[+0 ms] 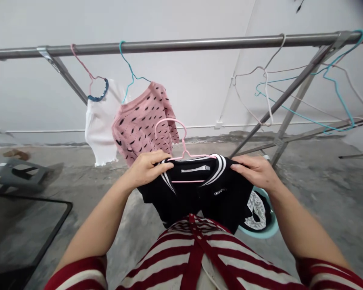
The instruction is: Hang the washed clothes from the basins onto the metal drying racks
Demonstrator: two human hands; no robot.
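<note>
A black shirt (pixel 196 197) with white stripes on its collar hangs in front of my body on a pink hanger (pixel 184 152). The hanger's hook stands up free of the rail, and its lower bar shows through the neck opening. My left hand (pixel 149 167) pinches the shirt at the collar and shoulder on the left. On the other shoulder, my right hand (pixel 255 171) grips the black cloth between thumb and fingers. Just beyond my left hand is a pink patterned top (pixel 145 117) on a blue hanger (pixel 130 72).
A metal rail (pixel 184 45) runs across the view. A white top (pixel 101 121) hangs at its left; bare hangers, including a blue one (pixel 335 88), hang at its right. A light blue basin (pixel 260 231) with clothes stands on the floor. A grey stool (pixel 21 173) is at far left.
</note>
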